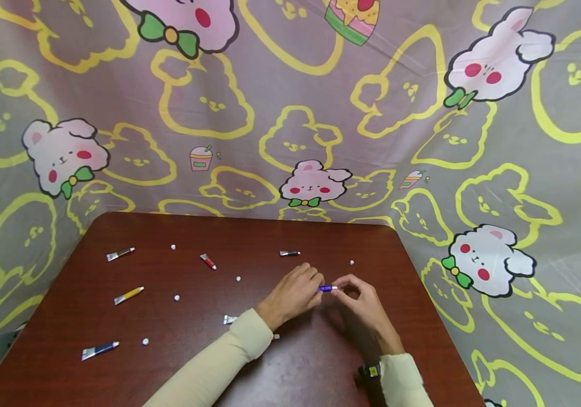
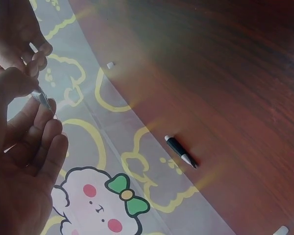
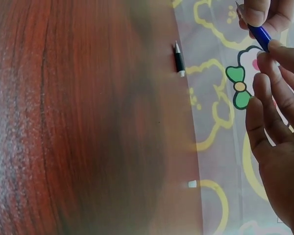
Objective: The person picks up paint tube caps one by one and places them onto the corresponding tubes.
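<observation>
Both hands, left and right, pinch one blue tube, its cap seemingly going on. Five tubes like the yellow one and loose caps apparently wait.

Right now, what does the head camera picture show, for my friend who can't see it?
Two hands, left hand and right hand, pinch a small blue paint tube above a dark brown wooden table. Other small tubes and white caps lie scattered, like a yellow paint tube.
</observation>
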`<state>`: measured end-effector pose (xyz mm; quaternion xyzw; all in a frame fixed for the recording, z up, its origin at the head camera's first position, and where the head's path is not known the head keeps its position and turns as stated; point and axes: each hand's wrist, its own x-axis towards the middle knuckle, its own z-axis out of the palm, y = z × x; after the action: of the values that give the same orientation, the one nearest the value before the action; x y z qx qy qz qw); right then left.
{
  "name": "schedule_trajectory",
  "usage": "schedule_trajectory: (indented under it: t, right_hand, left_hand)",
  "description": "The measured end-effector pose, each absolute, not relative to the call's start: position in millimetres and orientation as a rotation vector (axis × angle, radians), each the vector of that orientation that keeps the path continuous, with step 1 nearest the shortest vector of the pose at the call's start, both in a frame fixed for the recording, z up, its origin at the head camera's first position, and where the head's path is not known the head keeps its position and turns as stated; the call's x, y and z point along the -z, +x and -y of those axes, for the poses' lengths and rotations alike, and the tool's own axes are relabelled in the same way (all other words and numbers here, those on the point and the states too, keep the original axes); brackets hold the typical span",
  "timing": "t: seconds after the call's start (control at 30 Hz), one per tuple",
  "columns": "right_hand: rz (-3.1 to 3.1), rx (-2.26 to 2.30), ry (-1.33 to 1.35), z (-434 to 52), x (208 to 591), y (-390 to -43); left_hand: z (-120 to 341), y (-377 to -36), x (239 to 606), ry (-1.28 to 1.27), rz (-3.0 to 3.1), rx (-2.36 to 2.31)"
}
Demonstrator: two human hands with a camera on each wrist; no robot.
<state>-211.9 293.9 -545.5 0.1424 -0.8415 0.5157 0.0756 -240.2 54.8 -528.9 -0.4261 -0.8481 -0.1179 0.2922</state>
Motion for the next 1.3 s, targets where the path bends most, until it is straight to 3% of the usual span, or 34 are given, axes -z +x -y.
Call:
schedule_trajectory:
  t: [0.87,1.3]
  right_hand:
    - [2.574,-1.339,0.442,-290.7,549.0,-216.5]
    - [2.564,-1.502,0.426,-292.7,546.1,-214.3]
  left_hand:
    - [-58.9,-238.6,528.1,-1.132,2.291,0.287]
    - [-56.5,-240.1,531.0,-1.125,2.303,0.329]
